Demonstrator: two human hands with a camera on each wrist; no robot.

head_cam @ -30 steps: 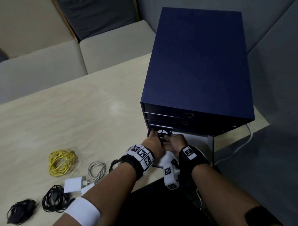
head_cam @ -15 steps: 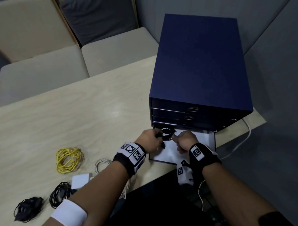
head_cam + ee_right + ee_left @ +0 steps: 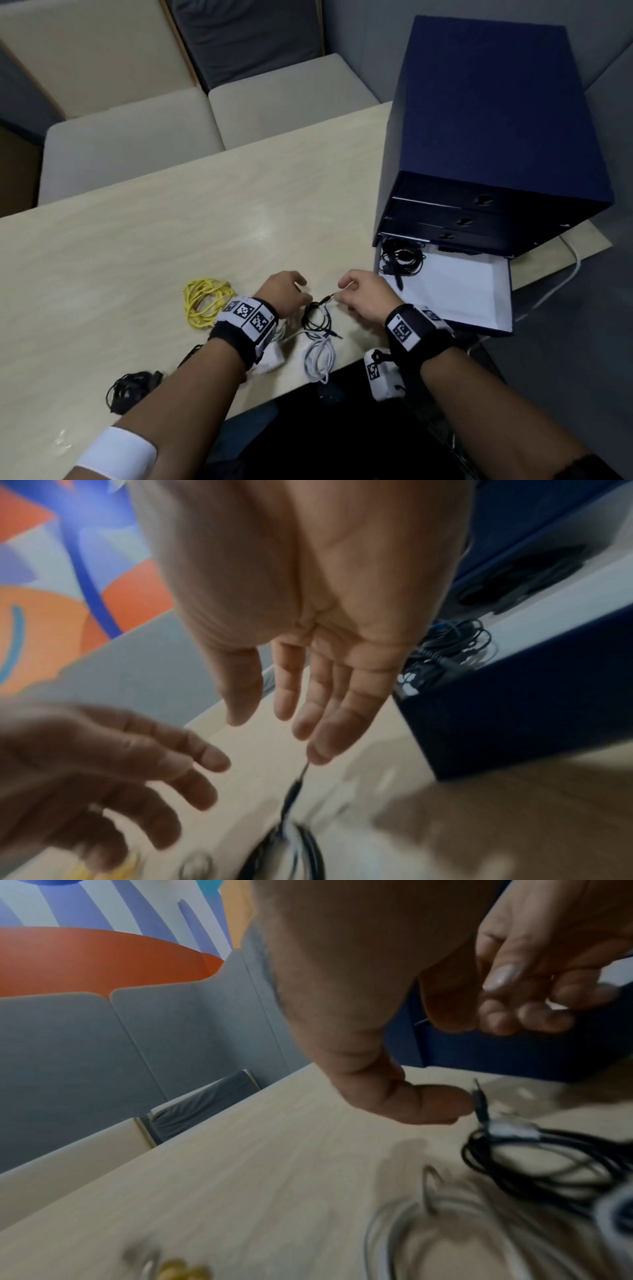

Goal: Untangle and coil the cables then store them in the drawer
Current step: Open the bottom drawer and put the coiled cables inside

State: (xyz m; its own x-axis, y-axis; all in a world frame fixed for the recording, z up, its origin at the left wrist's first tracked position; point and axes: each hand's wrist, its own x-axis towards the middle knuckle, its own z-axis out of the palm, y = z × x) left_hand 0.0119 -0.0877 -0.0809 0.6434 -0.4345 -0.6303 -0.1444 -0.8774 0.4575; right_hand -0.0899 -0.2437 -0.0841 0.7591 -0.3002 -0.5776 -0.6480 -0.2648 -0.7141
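Both hands have left the open drawer [image 3: 493, 327], where one black coil [image 3: 402, 257] now lies, and the right hand [image 3: 364, 296] pinches the plug of a thin black cable [image 3: 317, 317] on the table [image 3: 137, 240], the left hand [image 3: 284, 294] touching its loops, fingers loosely curled.

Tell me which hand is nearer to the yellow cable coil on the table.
Left. The left hand is just right of the yellow cable coil, its wristband overlapping the coil's edge in the head view. The right hand is farther right, nearer the open drawer.
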